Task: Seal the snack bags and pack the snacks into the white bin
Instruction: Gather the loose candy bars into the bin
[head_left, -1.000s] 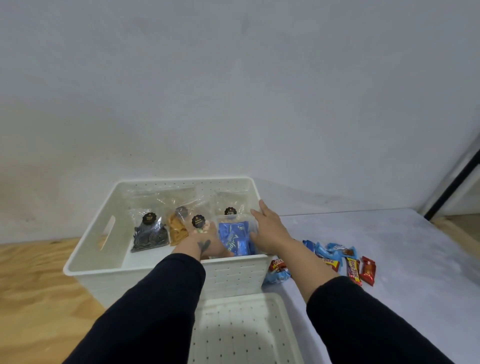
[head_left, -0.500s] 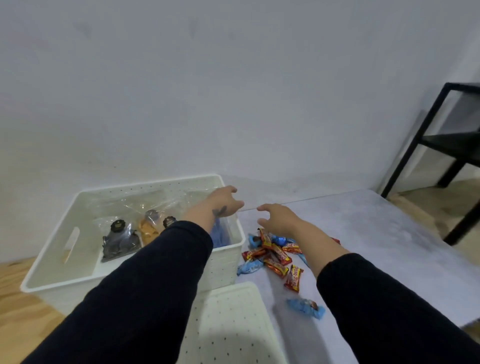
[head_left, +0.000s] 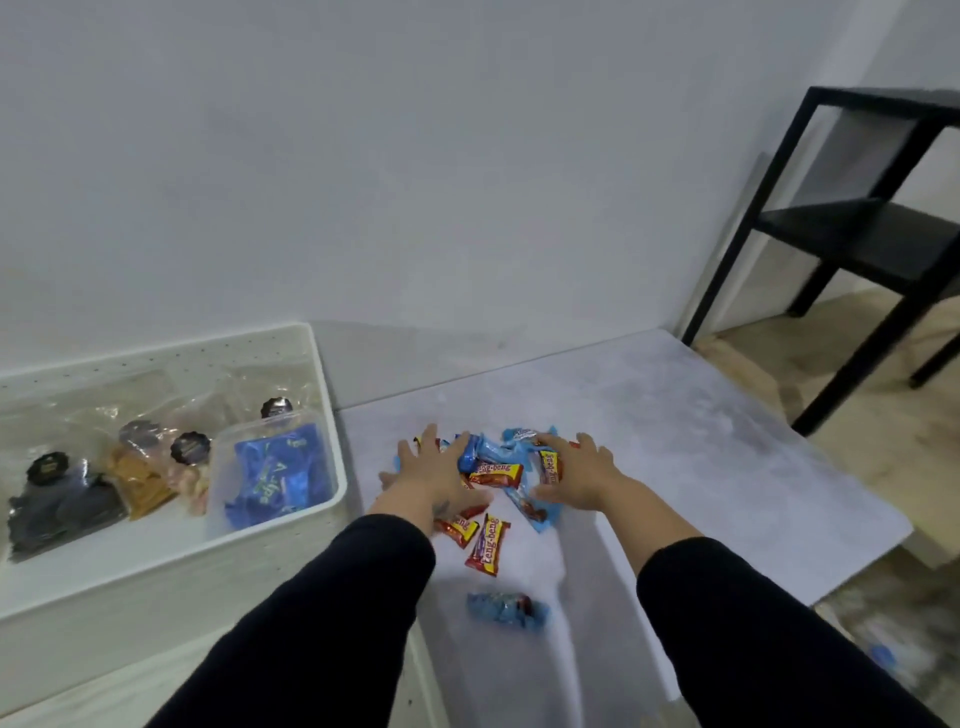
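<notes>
A: Progress?
B: Bags w/ stickers plus blue pack (head_left: 278, 480) are sitting in the white bin (head_left: 332, 431), left of frame.
A: Hands?
B: Left hand (head_left: 434, 475) & right hand (head_left: 579, 473) are spreading flat, fingers apart, bracketing the loose snacks (head_left: 493, 474) mid-frame. Those still need packing.

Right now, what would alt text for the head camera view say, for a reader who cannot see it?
A person's left hand and right hand, both spread open, press in on a pile of red and blue wrapped snacks on a grey mat. To the left, a white bin holds clear snack bags; a black shelf stands at the far right.
</notes>
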